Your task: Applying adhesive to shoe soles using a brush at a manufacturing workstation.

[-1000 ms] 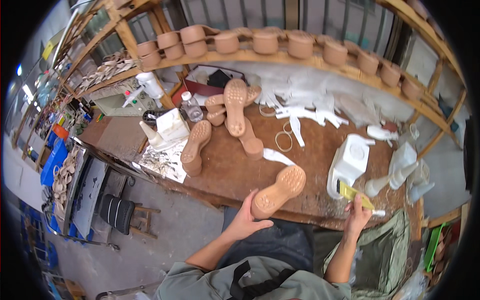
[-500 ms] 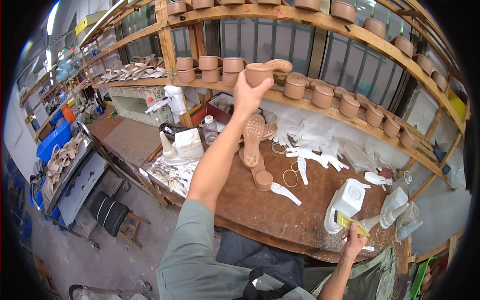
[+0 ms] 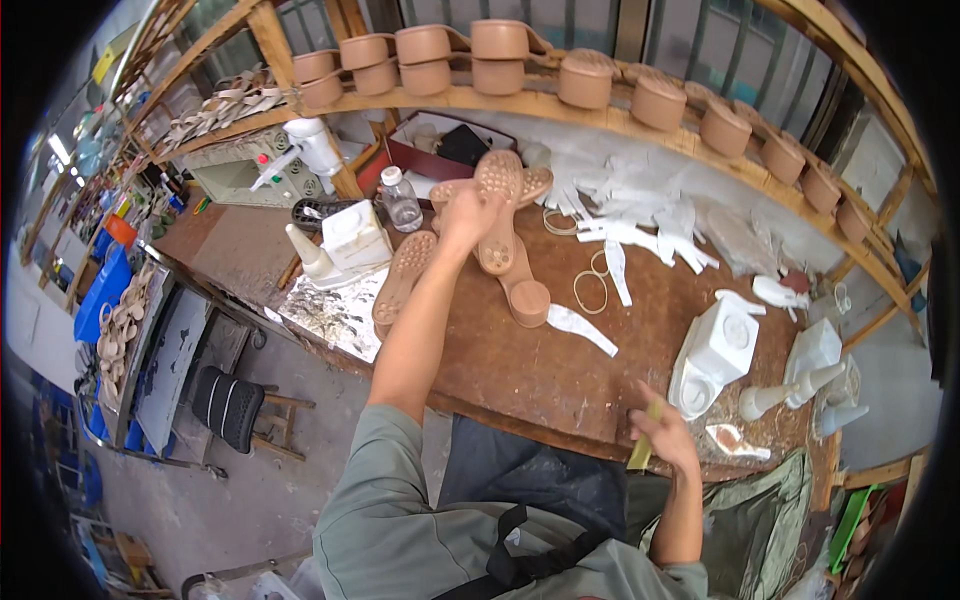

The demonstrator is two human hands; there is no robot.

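Observation:
My left hand (image 3: pixel 469 214) reaches over the pile of shoe soles in the middle of the table, its fingers closed at the edge of a tan sole (image 3: pixel 499 232) with a dimpled face. Under that sole, another lies crosswise, and one has its round heel (image 3: pixel 528 302) toward me. A separate dimpled sole (image 3: pixel 404 277) lies left of the pile, partly covered by my forearm. Low over the table's front edge, my right hand (image 3: pixel 665 432) holds a flat yellow brush (image 3: pixel 645 446); its bristles are hidden and the hand is slightly blurred.
A wooden shelf (image 3: pixel 640 130) behind the table carries a row of tan heeled soles (image 3: pixel 586 80), some stacked in twos. White strips (image 3: pixel 640 220), a clear bottle (image 3: pixel 401 200) and two white square containers (image 3: pixel 722 345) (image 3: pixel 357 236) stand or lie on the table (image 3: pixel 560 380). A stool (image 3: pixel 226 410) is at left.
The heeled sole my left hand held is now stacked on the shelf, and that hand has come down to the pile. My right hand has swung left with the brush, and the view has shifted.

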